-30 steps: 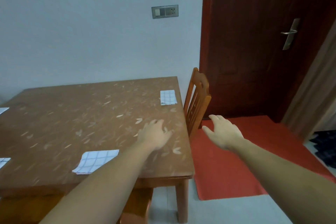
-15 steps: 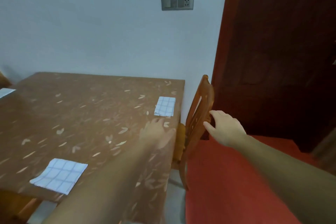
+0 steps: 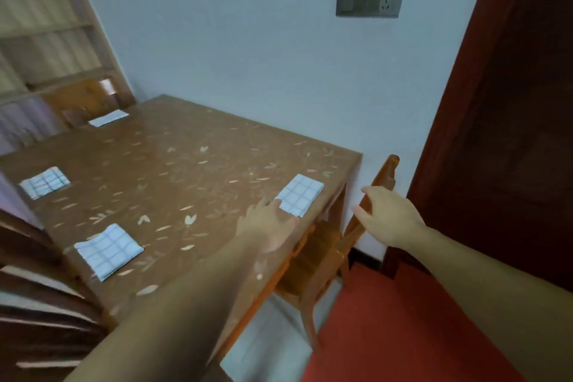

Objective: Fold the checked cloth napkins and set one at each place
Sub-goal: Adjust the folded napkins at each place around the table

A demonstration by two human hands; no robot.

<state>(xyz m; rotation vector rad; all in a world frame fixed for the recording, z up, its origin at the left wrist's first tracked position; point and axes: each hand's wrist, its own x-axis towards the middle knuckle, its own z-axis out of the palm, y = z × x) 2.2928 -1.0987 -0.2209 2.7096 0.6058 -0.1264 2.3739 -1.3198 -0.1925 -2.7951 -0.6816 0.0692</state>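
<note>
Several folded white-and-blue checked napkins lie on the brown leaf-patterned table (image 3: 192, 170). One napkin (image 3: 300, 194) sits near the table's right edge, and the straight fingers of my left hand (image 3: 266, 223) touch its near corner. Another napkin (image 3: 109, 250) lies at the near left, a third (image 3: 44, 182) at the far left, and a further one (image 3: 108, 118) at the far end. My right hand (image 3: 389, 217) reaches over the top rail of a wooden chair (image 3: 376, 195), fingers loosely curved, not clearly gripping it.
The chair is tucked under the table's right side against the pale wall. A dark red door (image 3: 508, 121) stands to the right and a red mat (image 3: 387, 329) covers the floor below. Another chair back (image 3: 40, 304) fills the lower left. Shelves (image 3: 46, 28) rise at the far left.
The view has swung left and closer to the table. My left hand has slid forward to the right-edge napkin. My right hand has stayed at the chair's top rail.
</note>
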